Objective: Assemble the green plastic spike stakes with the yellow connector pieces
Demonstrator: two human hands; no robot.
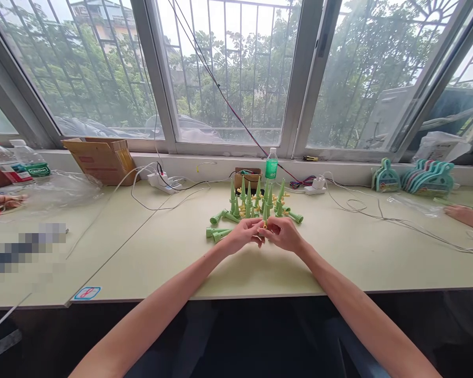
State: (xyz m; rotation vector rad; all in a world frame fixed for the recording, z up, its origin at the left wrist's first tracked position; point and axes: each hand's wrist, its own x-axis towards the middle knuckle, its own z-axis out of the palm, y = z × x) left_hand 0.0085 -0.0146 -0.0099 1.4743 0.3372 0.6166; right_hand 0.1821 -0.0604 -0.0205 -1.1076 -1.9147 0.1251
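Note:
Both hands meet at the middle of the table, around one green cone (265,211) with a small yellow piece (265,227) at its lower end. My left hand (246,232) grips it from the left, fingers bent. From the right, my right hand (282,232) pinches at the same yellow piece. Just beyond them stand several upright green cones (258,191) with yellow parts among them. Green tubes (217,232) lie beside my left hand, and another green tube (295,216) lies to the right of the group.
A green-labelled bottle (271,165) and a small cardboard box (248,177) stand behind the cones. Power strips (164,182) and cables run along the window. Teal hangers (428,178) stand right, near another person's hand (467,216). A cardboard carton (100,161) is at left.

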